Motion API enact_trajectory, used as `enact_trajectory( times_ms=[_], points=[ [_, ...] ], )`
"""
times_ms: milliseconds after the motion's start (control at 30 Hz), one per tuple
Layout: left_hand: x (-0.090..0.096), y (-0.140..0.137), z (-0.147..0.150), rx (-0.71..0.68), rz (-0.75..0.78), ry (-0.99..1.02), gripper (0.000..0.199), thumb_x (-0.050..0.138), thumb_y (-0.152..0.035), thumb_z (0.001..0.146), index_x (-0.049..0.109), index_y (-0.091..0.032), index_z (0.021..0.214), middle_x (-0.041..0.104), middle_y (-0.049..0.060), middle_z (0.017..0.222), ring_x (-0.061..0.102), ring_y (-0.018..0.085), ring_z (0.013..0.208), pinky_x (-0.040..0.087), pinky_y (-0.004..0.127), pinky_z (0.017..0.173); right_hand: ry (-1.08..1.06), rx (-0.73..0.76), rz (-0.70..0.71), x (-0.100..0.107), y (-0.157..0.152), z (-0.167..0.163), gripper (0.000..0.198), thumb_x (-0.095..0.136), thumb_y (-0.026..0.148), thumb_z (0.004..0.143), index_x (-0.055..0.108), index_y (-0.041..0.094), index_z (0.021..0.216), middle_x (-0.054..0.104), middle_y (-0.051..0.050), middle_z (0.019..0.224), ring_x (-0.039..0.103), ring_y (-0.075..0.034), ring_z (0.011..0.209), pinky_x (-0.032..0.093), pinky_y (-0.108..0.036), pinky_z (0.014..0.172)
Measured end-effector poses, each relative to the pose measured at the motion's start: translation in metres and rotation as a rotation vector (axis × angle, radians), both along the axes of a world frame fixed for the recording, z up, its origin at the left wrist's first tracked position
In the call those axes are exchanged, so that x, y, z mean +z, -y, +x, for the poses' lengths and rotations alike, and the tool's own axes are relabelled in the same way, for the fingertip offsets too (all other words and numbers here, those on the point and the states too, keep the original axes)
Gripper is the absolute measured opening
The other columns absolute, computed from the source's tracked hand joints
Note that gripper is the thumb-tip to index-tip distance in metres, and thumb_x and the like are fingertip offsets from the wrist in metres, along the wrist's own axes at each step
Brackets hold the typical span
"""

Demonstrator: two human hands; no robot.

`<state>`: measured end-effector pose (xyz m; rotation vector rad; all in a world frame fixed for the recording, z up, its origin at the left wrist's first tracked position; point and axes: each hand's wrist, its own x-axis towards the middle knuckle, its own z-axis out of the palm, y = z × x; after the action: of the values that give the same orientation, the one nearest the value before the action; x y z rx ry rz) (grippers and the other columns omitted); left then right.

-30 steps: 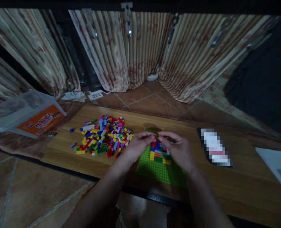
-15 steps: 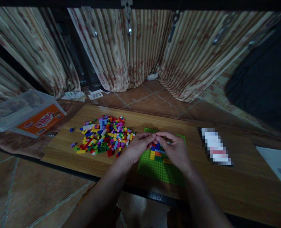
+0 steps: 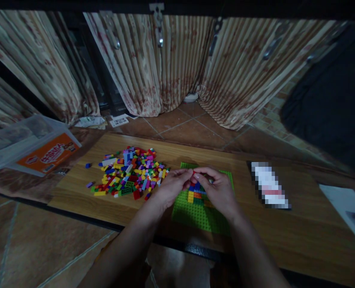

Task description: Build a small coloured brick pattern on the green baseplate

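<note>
Pinching a red piece (image 3: 193, 172) together, left hand (image 3: 175, 185) and right hand (image 3: 218, 188) meet over far half of baseplate (image 3: 201, 219), neither nearer; piece's long axis unclear.

Dim light, soft shadow across your green baseplate (image 3: 201, 219), faint glare on the table's black edge (image 3: 195, 249), blurred detail at your fingertips (image 3: 198, 176), wide-angle stretch toward the sides, pixelated patch (image 3: 269, 186) at right
</note>
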<state>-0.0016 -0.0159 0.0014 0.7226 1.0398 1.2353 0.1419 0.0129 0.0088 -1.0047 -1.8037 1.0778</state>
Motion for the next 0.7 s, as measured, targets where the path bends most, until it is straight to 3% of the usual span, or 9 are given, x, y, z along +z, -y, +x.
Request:
enact_trajectory(
  times_ms=[267, 500, 700],
  points=[
    [-0.001, -0.001, 0.001, -0.008, -0.005, -0.087, 0.031, 0.071, -0.044, 0.071, 0.070, -0.013, 0.070, 0.062, 0.001, 0.062, 0.044, 0.007, 0.051, 0.029, 0.022, 0.050, 0.073, -0.099, 0.080, 0.000, -0.006, 0.009, 0.021, 0.055, 0.033, 0.084, 0.071, 0.021, 0.090, 0.070, -0.004, 0.090, 0.064, -0.018, 0.085, 0.049, -0.031, 0.078],
    [-0.006, -0.004, -0.002, 0.043, -0.031, -0.269, 0.021, 0.064, -0.034, 0.076, 0.071, -0.015, 0.073, 0.063, 0.000, 0.065, 0.046, 0.009, 0.056, 0.032, 0.023, 0.056, 0.292, -0.294, -0.015, 0.000, -0.020, 0.042, 0.026, 0.057, 0.040, 0.080, 0.072, 0.020, 0.087, 0.073, -0.007, 0.094, 0.066, -0.022, 0.087, 0.048, -0.034, 0.077],
    [-0.015, -0.006, -0.002, 0.055, 0.027, -0.447, 0.019, 0.062, -0.030, 0.077, 0.070, -0.015, 0.070, 0.063, -0.001, 0.063, 0.050, 0.011, 0.060, 0.036, 0.023, 0.061, 0.424, -0.223, -0.067, -0.003, -0.024, 0.053, 0.021, 0.056, 0.035, 0.080, 0.073, 0.023, 0.085, 0.074, -0.004, 0.093, 0.066, -0.021, 0.088, 0.047, -0.033, 0.080]
  ],
)
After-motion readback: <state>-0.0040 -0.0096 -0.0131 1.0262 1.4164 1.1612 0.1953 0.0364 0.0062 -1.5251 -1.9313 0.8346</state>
